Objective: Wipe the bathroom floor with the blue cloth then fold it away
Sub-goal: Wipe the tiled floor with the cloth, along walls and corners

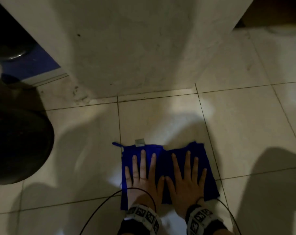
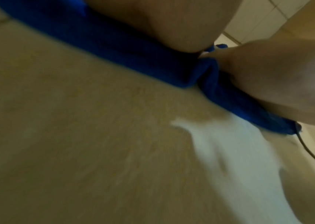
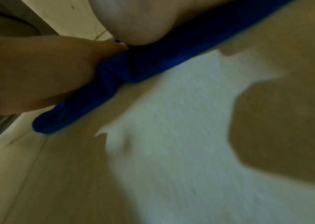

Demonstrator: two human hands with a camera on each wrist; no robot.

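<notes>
Two hands lie flat, side by side, on the cloth (image 1: 165,160) in the lower middle of the head view; the left hand (image 1: 143,175) covers its left half and the right hand (image 1: 186,177) its right half, both with fingers straight and spread, pressing down and curling round nothing; the thumbs meet near the middle of the cloth. The cloth is blue and lies spread on the floor (image 1: 245,124), across a grout line that runs up the frame along its left side; a small pale tag (image 1: 139,142) sticks out from its far edge, and a thin blue loop (image 1: 116,144) pokes out at its upper left corner. Each wrist wears a band with black and white markers, and a dark cable (image 1: 99,211) curves away from the left wrist toward the bottom of the frame. A pale wall (image 1: 135,48) fills the upper middle; a dark round shape (image 1: 20,146) sits at the left edge, too dim to identify. In the left wrist view the cloth (image 2: 114,50) shows as a blue band under both palms, bunched where the hands meet; the right wrist view shows the cloth (image 3: 152,66) the same way, blurred, with a bright patch of floor (image 3: 171,136) below it.
</notes>
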